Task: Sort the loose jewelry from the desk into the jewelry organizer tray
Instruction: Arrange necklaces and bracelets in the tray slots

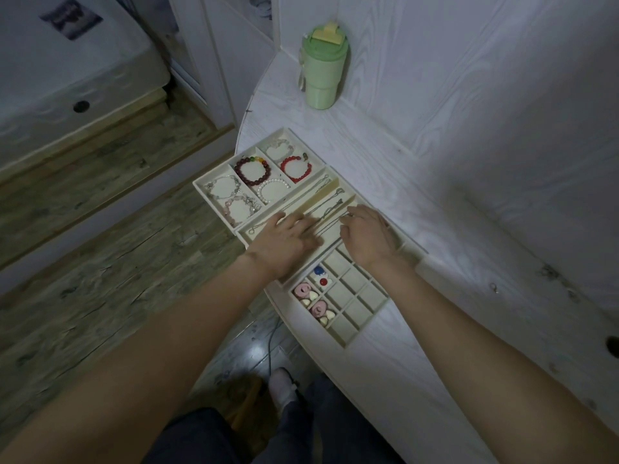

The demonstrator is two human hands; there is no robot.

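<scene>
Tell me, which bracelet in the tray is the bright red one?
The bright red bead bracelet, in the compartment on the tray's right side. Its neighbour to the left is dark maroon; the rest are pale or silvery.

Both bare forearms stretched forward, converging. Left grip (284, 237) palm-down, fingers straight and spread flat, pointing toward the right one. Right grip (366, 234) just beside it, knuckles up, fingers curled under, tips hidden. Wrists level, apart, not touching.
</scene>
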